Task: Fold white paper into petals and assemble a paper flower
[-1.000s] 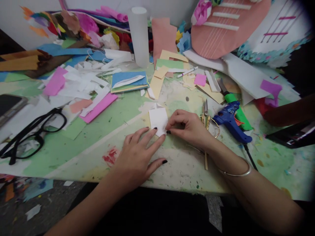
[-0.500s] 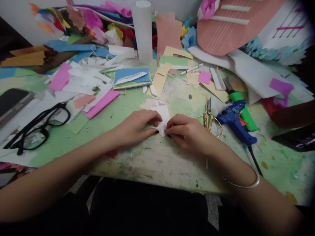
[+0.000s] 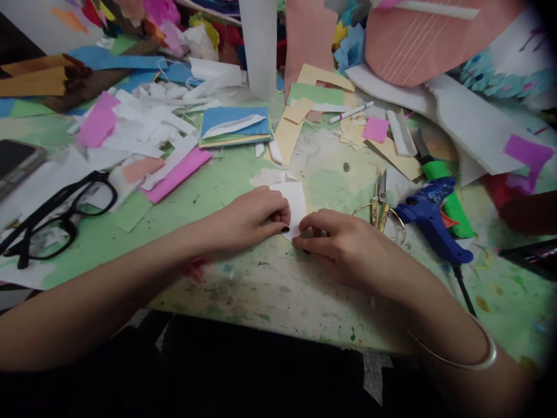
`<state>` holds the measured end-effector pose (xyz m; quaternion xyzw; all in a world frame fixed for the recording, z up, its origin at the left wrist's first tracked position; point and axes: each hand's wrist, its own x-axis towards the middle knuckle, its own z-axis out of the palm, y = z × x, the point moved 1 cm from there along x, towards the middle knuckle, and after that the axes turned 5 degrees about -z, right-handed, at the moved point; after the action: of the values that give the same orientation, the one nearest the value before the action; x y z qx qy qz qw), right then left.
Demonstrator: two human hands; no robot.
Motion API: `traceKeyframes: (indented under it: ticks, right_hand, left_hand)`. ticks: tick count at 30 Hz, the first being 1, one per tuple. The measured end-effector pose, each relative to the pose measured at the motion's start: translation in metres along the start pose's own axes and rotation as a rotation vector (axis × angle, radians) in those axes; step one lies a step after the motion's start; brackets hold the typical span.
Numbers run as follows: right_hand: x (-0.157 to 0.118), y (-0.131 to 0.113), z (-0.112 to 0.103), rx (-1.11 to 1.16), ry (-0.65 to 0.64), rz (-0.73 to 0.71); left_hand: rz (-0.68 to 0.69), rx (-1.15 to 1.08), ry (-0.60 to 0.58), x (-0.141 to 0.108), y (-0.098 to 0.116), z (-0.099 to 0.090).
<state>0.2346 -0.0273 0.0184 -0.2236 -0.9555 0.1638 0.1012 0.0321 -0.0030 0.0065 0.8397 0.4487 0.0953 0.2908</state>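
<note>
White paper: a small folded sheet [image 3: 296, 194] is lying on the paint-stained table [image 3: 278, 284], between the two hands, with its far end pointing away and its near end reaching down to the fingertips.
Left hand: the hand [image 3: 250, 219] is resting over the paper's left side, fingers curling under and thumb lying close beside them; whether they are pinching the sheet, I cannot tell.
Right hand: this one [image 3: 348, 249] is touching the near right corner, thumb and forefinger almost meeting (a silver bangle [image 3: 489, 351] is circling the wrist); whether the tips are gripping paper, I cannot tell.
Pen: any print on the white pen [image 3: 351, 112], farther off to the right, is showing too small to read.
Cutting and gluing tools: gold-handled scissors [image 3: 381, 200] are lying just beyond the right hand, which is partly hiding them; a blue glue gun [image 3: 430, 223] is sitting to their right.
Left side: black eyeglasses [image 3: 65, 219] are lying among white scraps [image 3: 139, 119].
Far side: a blue-topped paper stack [image 3: 237, 119] is lying beyond the hands, near a white cylinder [image 3: 260, 52].
</note>
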Motion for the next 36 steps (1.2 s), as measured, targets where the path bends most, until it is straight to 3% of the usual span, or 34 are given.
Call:
traceKeyframes:
  ticks: [20,26,31,36]
  right_hand:
    - [-0.002,-0.003,-0.004,-0.032,-0.063,0.026]
    - [-0.001,-0.007,-0.004,-0.095,-0.110,0.019]
    - [0.001,-0.010,-0.004,-0.153,-0.138,0.023]
    - [0.002,-0.010,-0.004,-0.164,-0.126,0.027]
  left_hand:
    - [-0.041,0.011,0.026,-0.001,0.000,0.002]
    - [0.012,0.039,0.032,-0.002,0.002,0.002]
    - [0.043,0.132,0.117,-0.006,0.004,0.011]
    - [-0.045,0.254,0.216,-0.014,0.005,0.019]
